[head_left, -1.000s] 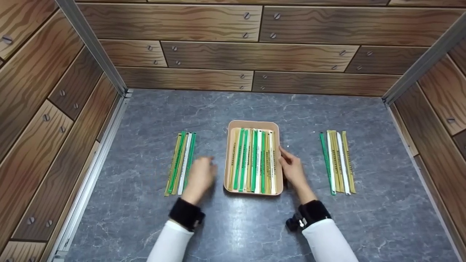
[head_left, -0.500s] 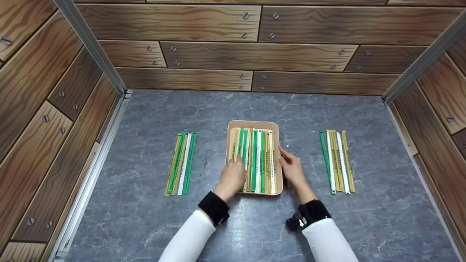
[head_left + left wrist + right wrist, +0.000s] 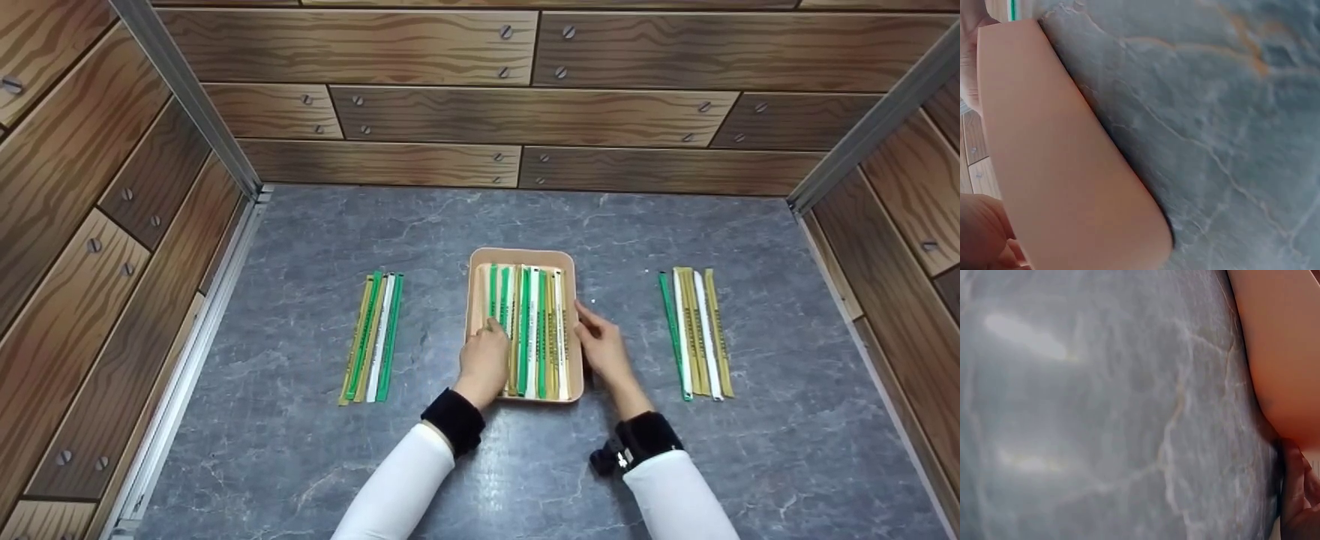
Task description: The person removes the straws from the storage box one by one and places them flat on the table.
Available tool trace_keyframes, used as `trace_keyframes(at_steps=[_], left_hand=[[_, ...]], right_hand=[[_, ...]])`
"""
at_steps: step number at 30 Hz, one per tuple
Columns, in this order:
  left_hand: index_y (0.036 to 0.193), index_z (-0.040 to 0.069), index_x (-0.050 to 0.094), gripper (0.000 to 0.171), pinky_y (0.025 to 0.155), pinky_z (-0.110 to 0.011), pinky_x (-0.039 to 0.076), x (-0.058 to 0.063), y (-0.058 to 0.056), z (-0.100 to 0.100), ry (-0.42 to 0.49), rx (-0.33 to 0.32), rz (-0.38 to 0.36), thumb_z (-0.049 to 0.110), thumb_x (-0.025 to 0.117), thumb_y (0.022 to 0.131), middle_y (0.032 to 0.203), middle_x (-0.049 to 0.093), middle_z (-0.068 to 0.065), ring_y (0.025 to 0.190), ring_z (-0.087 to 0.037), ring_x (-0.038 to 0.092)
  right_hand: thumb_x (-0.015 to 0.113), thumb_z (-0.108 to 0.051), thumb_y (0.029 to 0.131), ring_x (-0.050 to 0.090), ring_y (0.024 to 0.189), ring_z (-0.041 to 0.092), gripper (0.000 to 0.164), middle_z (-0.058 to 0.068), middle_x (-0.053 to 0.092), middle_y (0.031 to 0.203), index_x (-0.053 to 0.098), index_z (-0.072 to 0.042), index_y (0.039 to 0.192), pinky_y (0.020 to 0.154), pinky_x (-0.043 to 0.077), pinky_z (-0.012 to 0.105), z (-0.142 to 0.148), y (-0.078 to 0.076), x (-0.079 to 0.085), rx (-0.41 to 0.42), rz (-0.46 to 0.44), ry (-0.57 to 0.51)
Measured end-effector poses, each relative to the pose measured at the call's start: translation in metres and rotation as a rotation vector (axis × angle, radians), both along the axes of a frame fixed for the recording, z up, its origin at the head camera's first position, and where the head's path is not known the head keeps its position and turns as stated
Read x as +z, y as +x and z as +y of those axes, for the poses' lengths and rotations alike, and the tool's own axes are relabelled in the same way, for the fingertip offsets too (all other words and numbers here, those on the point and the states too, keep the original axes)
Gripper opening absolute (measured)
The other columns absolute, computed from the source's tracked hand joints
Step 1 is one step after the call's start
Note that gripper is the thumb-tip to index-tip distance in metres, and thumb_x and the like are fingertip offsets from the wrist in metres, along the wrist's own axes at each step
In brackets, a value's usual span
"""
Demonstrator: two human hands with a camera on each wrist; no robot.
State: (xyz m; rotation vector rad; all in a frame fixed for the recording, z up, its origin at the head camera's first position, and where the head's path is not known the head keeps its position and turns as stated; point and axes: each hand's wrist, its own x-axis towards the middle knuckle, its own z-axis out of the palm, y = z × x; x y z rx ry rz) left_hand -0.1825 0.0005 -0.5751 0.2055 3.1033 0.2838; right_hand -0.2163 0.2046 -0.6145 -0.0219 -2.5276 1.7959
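Note:
A shallow tan tray (image 3: 521, 257) lies in the middle of the head view. A row of long thin wrapped sticks (image 3: 532, 330) in green, white and gold fills most of it. Over the tray's left part is my left hand (image 3: 482, 364), its fingertips down among the leftmost sticks. The hand hides what is under it, so whether it pinches a stick is not visible. My right hand (image 3: 606, 356) holds the tray's right side, thumb and fingers at the wall. In the left wrist view the tray's outer wall (image 3: 1078, 157) hides most of the left fingers.
To the left, a group of similar wrapped sticks (image 3: 373, 337) lies side by side on the grey marbled table (image 3: 480, 217). Another such group (image 3: 696, 334) lies to the right. Wood-patterned walls (image 3: 435, 112) enclose the back and sides.
My left hand has moved right, from beside the left group into the tray. The gold stick at the tray's left side no longer shows there. My right hand has stayed on the tray.

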Motion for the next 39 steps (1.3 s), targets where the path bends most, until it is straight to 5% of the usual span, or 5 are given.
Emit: trace_keyframes(at_steps=[8,17,24,33,39], left_hand=[[0.111,-0.012,0.061,0.027,0.063,-0.04,0.057,-0.006,-0.002,0.0,0.053,0.03,0.029,-0.005,0.059,0.085,0.09,0.064,-0.019,0.077,-0.031,0.066],[0.11,-0.009,0.059,0.028,0.065,-0.044,0.057,-0.003,-0.008,-0.011,0.212,0.035,-0.061,-0.008,0.062,0.082,0.089,0.067,-0.023,0.079,-0.036,0.068],[0.094,-0.003,0.062,0.017,0.063,-0.043,0.055,0.005,-0.009,-0.023,0.345,0.038,-0.09,-0.004,0.069,0.078,0.083,0.066,-0.017,0.074,-0.034,0.067],[0.077,0.002,0.061,0.016,0.058,-0.04,0.054,0.003,-0.008,-0.023,0.386,0.043,-0.081,-0.013,0.058,0.076,0.074,0.064,-0.011,0.066,-0.03,0.064],[0.106,-0.002,0.068,0.025,0.063,-0.039,0.055,0.006,-0.009,-0.021,0.478,0.123,-0.104,-0.005,0.062,0.082,0.096,0.07,-0.018,0.079,-0.031,0.067]], right_hand=[[0.057,0.001,0.095,0.053,0.123,0.034,0.042,0.021,0.053,0.136,0.054,0.0,0.137,0.1,0.044,0.036,-0.001,0.0,-0.001,-0.008,-0.008,-0.01],[0.057,0.0,0.096,0.052,0.123,0.031,0.042,0.02,0.054,0.136,0.052,-0.001,0.139,0.09,0.042,0.017,-0.001,0.0,0.0,-0.008,-0.027,-0.021],[0.058,-0.002,0.097,0.049,0.127,0.034,0.043,0.019,0.051,0.138,0.051,0.0,0.139,0.104,0.04,0.041,-0.001,-0.001,0.0,-0.009,-0.043,-0.013],[0.058,-0.003,0.097,0.05,0.126,0.033,0.043,0.019,0.052,0.139,0.052,-0.003,0.139,0.103,0.041,0.042,-0.001,0.0,-0.001,-0.022,-0.043,0.004],[0.056,-0.001,0.097,0.05,0.127,0.033,0.043,0.02,0.052,0.137,0.052,-0.001,0.139,0.104,0.041,0.041,-0.001,0.0,0.0,-0.009,-0.035,-0.022]])
